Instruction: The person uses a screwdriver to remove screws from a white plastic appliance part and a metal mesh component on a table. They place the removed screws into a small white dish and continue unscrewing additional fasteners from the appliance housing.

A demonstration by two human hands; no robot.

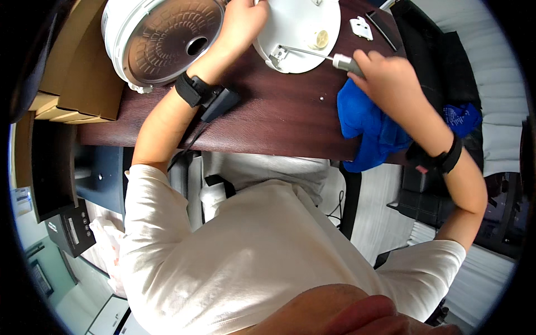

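My right hand (382, 75) grips a screwdriver (346, 63) with a white and grey handle. Its thin shaft reaches left to a small metal bracket (278, 53) near the edge of a round white cover (298, 30). A cream-coloured round knob (320, 39) stands on the cover's inner side. At the cover's upper left rim is my left hand (244, 21), its fingers curled against the rim and partly cut off by the picture's top. Left of it stands a round white appliance part (120, 42) with a brownish metal disc (167, 36) that has a dark oval hole.
A blue cloth (365, 125) hangs over the table's front edge, under my right forearm. A small screw-like piece (321, 98) lies on the dark red table (268, 123). A white plastic part (361, 28) and a black bar (382, 30) lie far right. Cardboard boxes (84, 72) stand left.
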